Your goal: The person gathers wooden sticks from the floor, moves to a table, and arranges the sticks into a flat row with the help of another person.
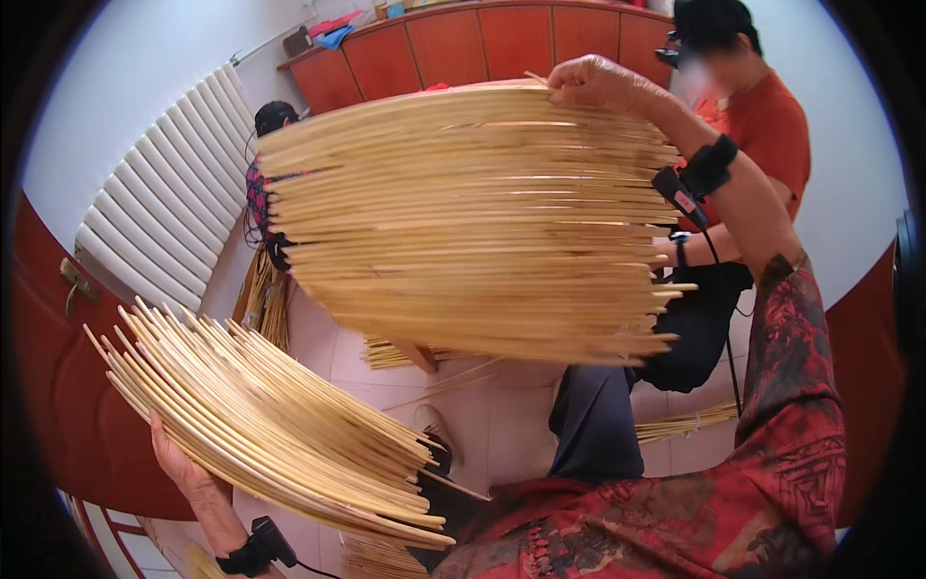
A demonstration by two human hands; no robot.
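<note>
A wide sheet of thin, pale yellow reed stalks hangs in front of me, its stalks lying side by side and partly blurred. My right hand is closed in a pinch on the upper edge of this sheet, near its right end. At lower left, more reed stalks form a curved, slanting layer. My left hand grips the outer edge of that layer, with some fingers hidden under the stalks. Whether the two layers are joined, I cannot tell.
A co-worker in an orange-red shirt sits at right; another person is partly hidden behind the sheet. Reed bundles lie on the tiled floor. A white radiator lines the left wall, and red cabinets stand behind.
</note>
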